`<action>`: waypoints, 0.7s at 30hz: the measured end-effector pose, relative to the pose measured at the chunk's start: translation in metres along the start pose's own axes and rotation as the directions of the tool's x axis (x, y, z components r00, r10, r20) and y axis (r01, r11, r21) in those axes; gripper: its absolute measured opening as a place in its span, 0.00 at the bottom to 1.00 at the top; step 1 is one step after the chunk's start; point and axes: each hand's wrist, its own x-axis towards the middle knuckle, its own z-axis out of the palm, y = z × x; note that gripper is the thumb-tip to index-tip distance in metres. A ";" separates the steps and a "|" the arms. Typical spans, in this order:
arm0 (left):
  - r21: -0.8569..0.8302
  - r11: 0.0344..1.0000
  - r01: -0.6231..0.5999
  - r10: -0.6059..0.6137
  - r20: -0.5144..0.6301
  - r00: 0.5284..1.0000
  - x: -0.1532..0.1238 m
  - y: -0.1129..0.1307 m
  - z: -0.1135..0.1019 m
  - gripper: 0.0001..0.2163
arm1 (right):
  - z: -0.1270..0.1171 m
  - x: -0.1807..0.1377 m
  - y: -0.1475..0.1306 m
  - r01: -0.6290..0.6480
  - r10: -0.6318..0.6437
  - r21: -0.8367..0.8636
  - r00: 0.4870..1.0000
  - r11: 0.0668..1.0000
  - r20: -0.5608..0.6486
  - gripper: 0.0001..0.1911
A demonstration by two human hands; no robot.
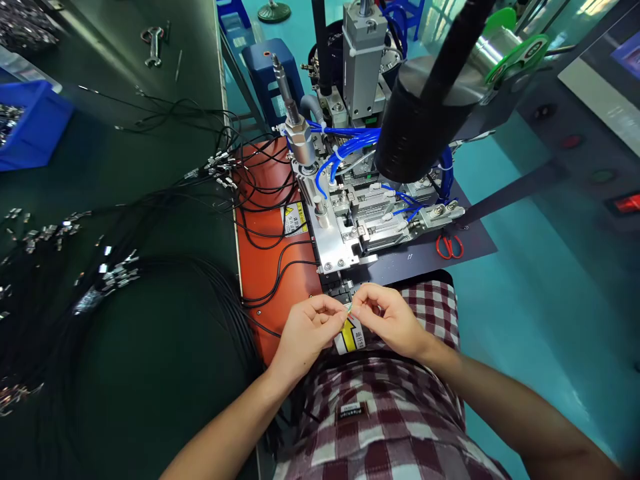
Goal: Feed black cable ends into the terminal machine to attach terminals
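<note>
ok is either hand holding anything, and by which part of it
The left hand and right hand pinch a tiny greenish strand between them; too small to tell by which part.

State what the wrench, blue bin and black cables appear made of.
Wrench: metal, likely steel, from its silvery shine. Blue bin: probably molded plastic, evenly colored with smooth walls. Black cables: seemingly rubber or plastic sheathing, smooth, bending in loose loops.

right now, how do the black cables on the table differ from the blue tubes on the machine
The black cables look thin and dark; the blue tubes are bright and look thicker. The cables lie mostly looped across the table, while the tubes arch over the machine. Both bend in curves and run in bundles.
</note>
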 end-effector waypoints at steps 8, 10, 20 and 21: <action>-0.048 0.997 0.066 -0.068 -0.042 0.997 0.000 0.002 0.001 0.15 | 0.003 -0.001 0.008 -0.162 0.158 0.139 0.987 0.977 0.039 0.13; -0.045 0.997 0.059 -0.061 -0.036 0.997 0.000 0.002 0.001 0.15 | 0.005 0.000 0.007 -0.134 0.134 0.097 0.991 0.986 0.008 0.11; 0.111 0.994 -0.013 0.011 0.015 1.000 -0.001 0.007 0.000 0.13 | 0.001 -0.003 -0.012 0.094 -0.100 -0.271 0.995 0.958 -0.006 0.08; 0.108 0.994 -0.015 0.014 0.008 1.000 -0.001 0.006 0.001 0.13 | 0.001 -0.002 -0.010 0.065 -0.069 -0.240 0.998 0.969 -0.011 0.08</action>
